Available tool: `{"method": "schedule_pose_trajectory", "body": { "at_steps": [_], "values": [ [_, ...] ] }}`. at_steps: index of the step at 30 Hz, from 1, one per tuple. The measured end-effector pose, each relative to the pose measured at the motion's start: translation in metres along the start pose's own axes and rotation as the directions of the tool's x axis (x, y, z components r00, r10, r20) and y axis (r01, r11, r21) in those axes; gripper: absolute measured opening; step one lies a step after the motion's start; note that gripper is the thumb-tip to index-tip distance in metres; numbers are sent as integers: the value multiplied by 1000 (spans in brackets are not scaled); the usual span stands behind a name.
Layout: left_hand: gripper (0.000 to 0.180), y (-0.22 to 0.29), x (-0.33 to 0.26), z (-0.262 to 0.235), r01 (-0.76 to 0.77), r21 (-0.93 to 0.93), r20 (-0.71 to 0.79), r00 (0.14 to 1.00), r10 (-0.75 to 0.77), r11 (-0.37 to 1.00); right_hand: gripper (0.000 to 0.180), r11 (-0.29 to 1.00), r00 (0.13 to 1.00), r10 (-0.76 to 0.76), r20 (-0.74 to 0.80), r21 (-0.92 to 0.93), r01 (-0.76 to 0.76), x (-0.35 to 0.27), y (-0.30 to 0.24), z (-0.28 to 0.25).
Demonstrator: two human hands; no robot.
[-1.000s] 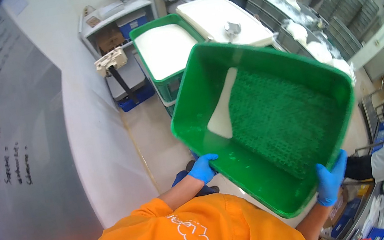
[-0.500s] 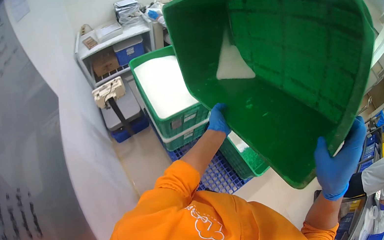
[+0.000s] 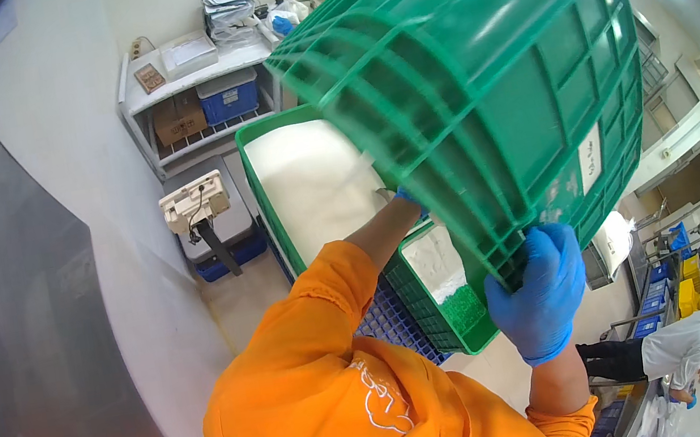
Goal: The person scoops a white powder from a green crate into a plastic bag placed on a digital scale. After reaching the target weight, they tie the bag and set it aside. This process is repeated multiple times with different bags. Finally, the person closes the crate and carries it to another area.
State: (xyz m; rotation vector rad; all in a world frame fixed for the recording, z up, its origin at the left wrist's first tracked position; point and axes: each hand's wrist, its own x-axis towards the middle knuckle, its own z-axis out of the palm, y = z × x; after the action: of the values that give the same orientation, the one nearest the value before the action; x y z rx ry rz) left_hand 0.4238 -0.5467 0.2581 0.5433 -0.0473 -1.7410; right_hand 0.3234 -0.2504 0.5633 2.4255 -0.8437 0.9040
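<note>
Head view shows a green crate (image 3: 483,81) tipped upside down, raised above a filled crate (image 3: 308,179) of white powder; the right hand (image 3: 540,290) grips its lower rim; the left hand (image 3: 406,198), mostly hidden beneath, seems to hold the other edge. Shelves (image 3: 195,88) and a scale (image 3: 196,207) stand beyond.

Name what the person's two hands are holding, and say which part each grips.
A green crate, tipped over. Right hand grips its lower rim corner; left hand holds the rim's far side.
</note>
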Motion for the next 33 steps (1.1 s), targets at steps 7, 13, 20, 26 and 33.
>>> {"method": "schedule_pose_trajectory", "body": {
  "at_steps": [7, 13, 20, 26, 33],
  "values": [
    [35, 33, 16, 15, -43, 97, -26, 999, 45, 994, 52, 999, 998, -47, 41, 16, 47, 26, -16, 8],
    [36, 60, 10, 20, -89, 194, -15, 995, 94, 977, 44, 997, 997, -73, -14, -22, 72, 35, -32, 1],
    [36, 75, -7, 31, -137, 295, 15, 990, 139, 946, 46, 999, 989, -33, -142, -42, 28, 22, -43, -18],
    [37, 75, -18, 43, -153, 330, 56, 988, 143, 931, 46, 996, 974, 75, -212, -41, -85, -10, -44, -18],
    [38, 50, -40, 39, -99, 218, 139, 988, 70, 971, 41, 923, 882, 383, -277, 70, -379, -42, -15, -42]
  ]
}}
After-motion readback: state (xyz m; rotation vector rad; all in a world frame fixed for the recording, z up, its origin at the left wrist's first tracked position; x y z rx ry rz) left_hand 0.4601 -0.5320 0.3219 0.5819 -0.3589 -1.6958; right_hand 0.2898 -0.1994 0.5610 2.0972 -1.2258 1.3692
